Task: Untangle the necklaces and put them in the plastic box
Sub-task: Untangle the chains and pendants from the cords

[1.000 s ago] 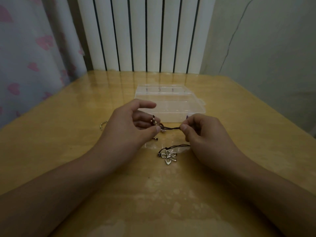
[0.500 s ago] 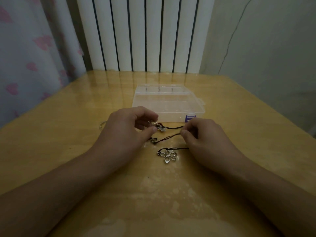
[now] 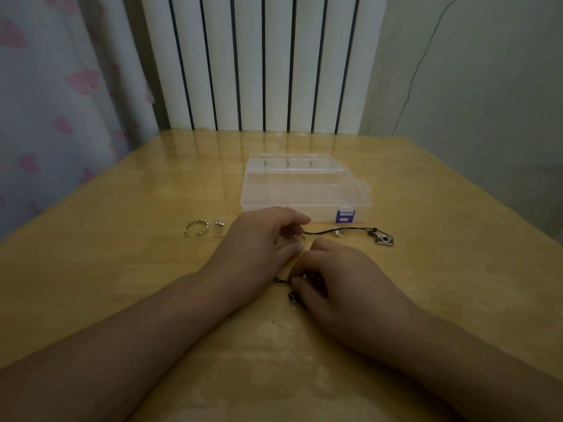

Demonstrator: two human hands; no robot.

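Necklaces of thin black cord lie on the yellow wooden table (image 3: 426,269), near its middle and just in front of the clear plastic box (image 3: 304,193). One black cord necklace (image 3: 347,230) stretches rightward from my left hand (image 3: 259,239) to a small silver camera-shaped pendant (image 3: 385,240), with a small silver charm (image 3: 337,233) partway along it. A second bit of black cord (image 3: 278,280) and a dark bead (image 3: 293,297) poke out from under my right hand (image 3: 341,284).

My left fingers are curled, thumb and forefinger close together at the cord's end; I judge they pinch it, though the contact point is partly hidden. My right fingers are curled down over the other cord, thumb pressing at it, and seem to hold it against the tabletop.

I expect these cords to be feather-light, limp and quick to knot again, so slow pulls suit them better than tugs. The metal pendants are the only stiff, weighty parts: good to grip, and they will swing if lifted by the cord. I would take hold near a pendant or a bead, where the cord cannot slip through my fingertips.

The box is shut, its purple latch (image 3: 345,216) facing me. Towards the table's left edge lie a silver open ring (image 3: 196,228) and a small silver trinket (image 3: 218,224), well apart from the cords.
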